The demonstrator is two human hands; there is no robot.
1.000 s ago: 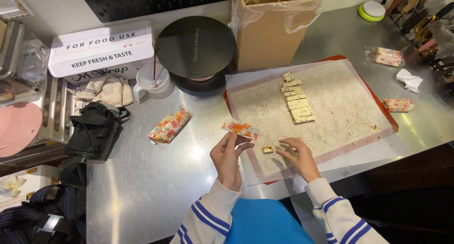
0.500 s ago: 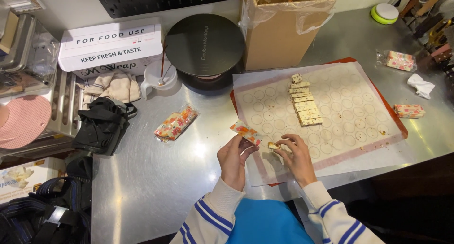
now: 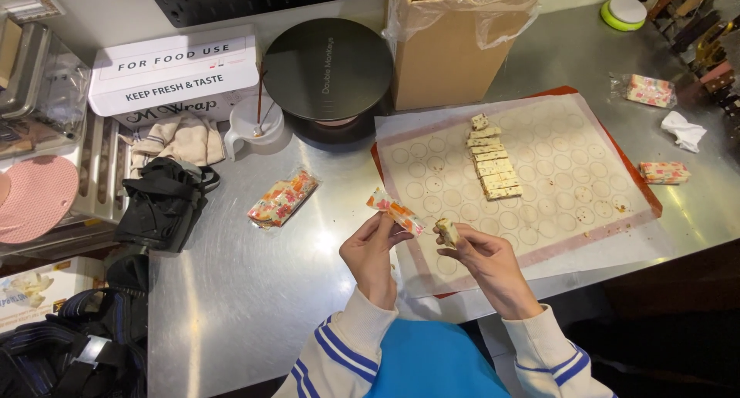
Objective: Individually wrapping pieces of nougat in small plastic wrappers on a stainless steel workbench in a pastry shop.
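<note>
- Since half a second ago both hands have lifted off the mat and drawn toward the body; the candy piece, then down at the mat's near edge, is now up in the air
- Head view: the left hand point(image 3: 371, 253) pinches a flowered wrapper point(image 3: 395, 211) between thumb and fingertips, the wrapper slanting up and to the left above the mat's near left corner
- The right hand point(image 3: 484, 253) is closed on a pale candy piece point(image 3: 446, 231), held at the fingertips just beside the wrapper's lower end, not quite touching it as far as can be told
- Under the hands lies a white baking mat point(image 3: 570, 174) printed with circles, on a steel table point(image 3: 231, 290)
- A row of cut candy bars point(image 3: 489, 159) sits in the mat's middle, well apart from the hands
- A stack of wrappers point(image 3: 282, 200) lies on the table left of the mat
- Two wrapped packs point(image 3: 650, 89) point(image 3: 664, 172) rest beyond the mat's right edge
- A cardboard box point(image 3: 455, 43) and a round black lid point(image 3: 327, 66) stand at the far side
</note>
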